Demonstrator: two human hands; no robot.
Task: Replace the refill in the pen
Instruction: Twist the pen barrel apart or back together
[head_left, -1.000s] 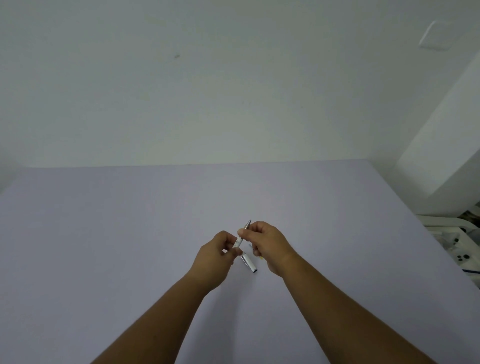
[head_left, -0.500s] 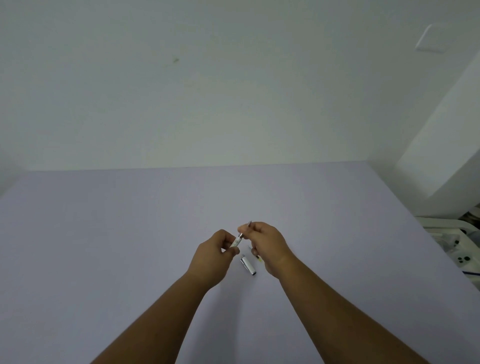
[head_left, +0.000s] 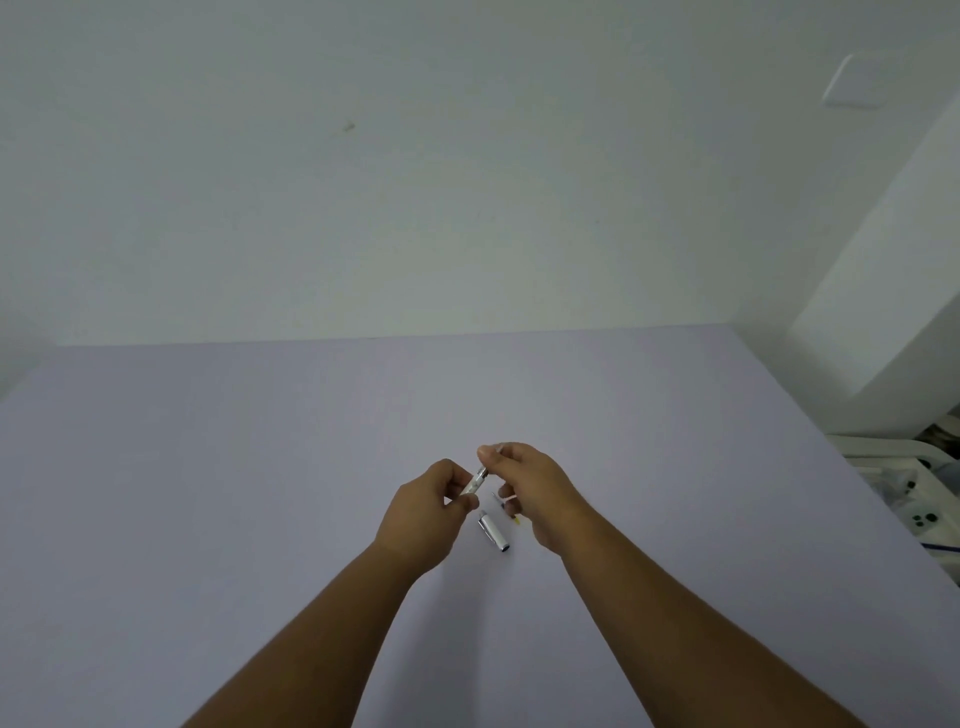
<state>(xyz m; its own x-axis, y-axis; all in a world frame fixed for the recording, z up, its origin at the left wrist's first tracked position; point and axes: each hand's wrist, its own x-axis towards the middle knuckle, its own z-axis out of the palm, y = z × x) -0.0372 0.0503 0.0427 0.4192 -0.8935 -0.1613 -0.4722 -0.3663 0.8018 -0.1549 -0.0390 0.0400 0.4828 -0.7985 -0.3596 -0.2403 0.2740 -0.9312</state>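
Holding: the left hand (head_left: 428, 512) pinches the lower end of a white pen barrel (head_left: 475, 481) between thumb and fingers, and the right hand (head_left: 524, 480) grips the upper end with thumb and forefinger; the barrel slants up to the right, above the surface (head_left: 208, 467).
Hidden: the barrel's upper end disappears under the right hand's fingertips (head_left: 487, 453), so the joint or tip there cannot be made out; the lower end is covered by the left hand's fingers.
Hard to make out: a thin pale piece with a yellowish end (head_left: 511, 506) shows just below the right hand, partly behind its fingers. It may be a refill, but I cannot tell, nor whether it lies on the surface or hangs from the hand.
Loose part: a silver cap-like piece (head_left: 494, 531) lies on the surface just below and between the 2 hands, slanting down to the right, touching neither.
Cut off: both forearms run out of the bottom edge.
Surroundings: the pale lilac surface meets a plain white wall (head_left: 415, 182) at its far edge, with a white plate (head_left: 857, 83) high on the wall at right.
Right edge: white equipment with dark spots (head_left: 919, 514) sits past the surface's right edge, cropped and too blurred to identify.
In the way: nothing lies between the hands and the camera.
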